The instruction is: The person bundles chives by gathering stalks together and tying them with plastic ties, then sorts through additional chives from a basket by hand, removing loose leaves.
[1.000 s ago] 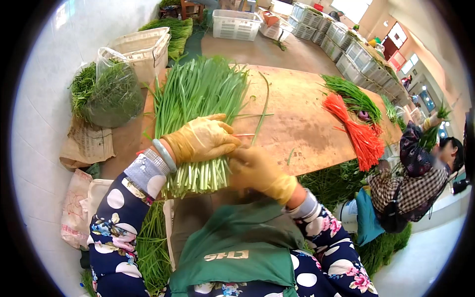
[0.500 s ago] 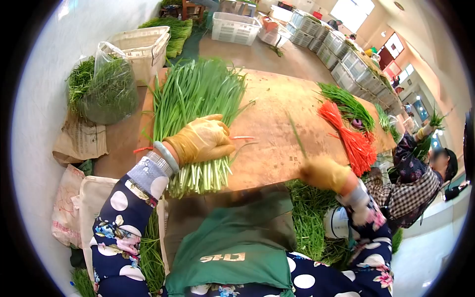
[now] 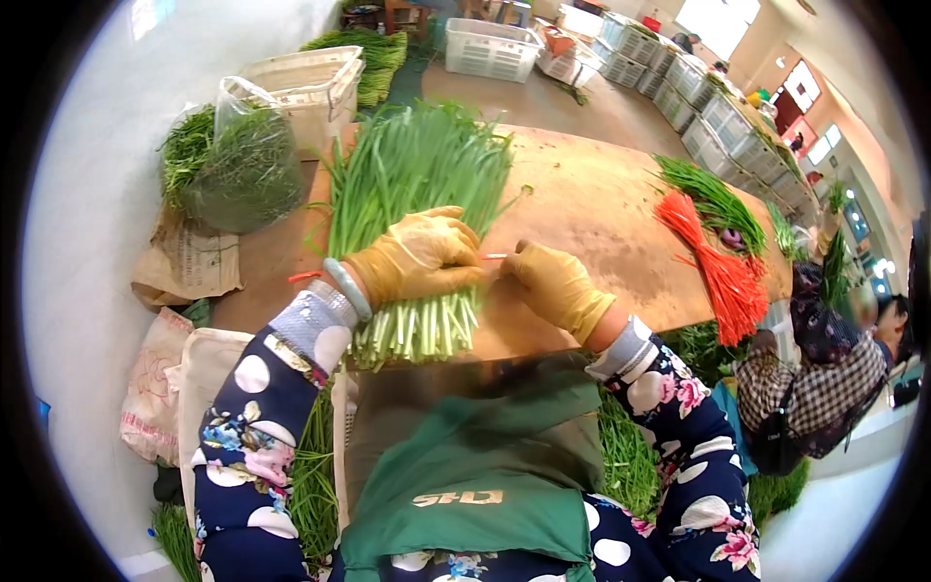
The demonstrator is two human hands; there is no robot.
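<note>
On the wooden tabletop [image 3: 592, 194], the bundle of green stalks [image 3: 422, 160] lies at 11 o'clock from the centre of the view, leaf tips towards 12, pale cut ends towards 6. The left hand [image 3: 417, 257], in a yellow glove, is cupped over its lower part, fingers pressed together, holding the stalks down. The right hand [image 3: 558, 286], gloved alike, is just off the bundle on its 3 o'clock side, thumb and fingers bunched, pinching the end of a red strip [image 3: 495, 256] that shows between the two hands. Another red tip [image 3: 304, 275] shows beside the left wrist, at 9 o'clock; the stalks and hand hide whether the two join.

Farther along the tabletop at 3 o'clock lies a sheaf of red ties [image 3: 718, 281], with a smaller green bunch [image 3: 713, 194] and a purple object [image 3: 731, 238] just beyond it. A clear bag of greens [image 3: 247, 179] stands at 10 o'clock, near a pale crate [image 3: 335, 87] at 11. At 12 is a white crate [image 3: 495, 50] on the floor, and crates are stacked at 2. A co-worker in a checked garment [image 3: 815, 383] is between 3 and 4. The green apron [image 3: 465, 514] covers the lap at 6.
</note>
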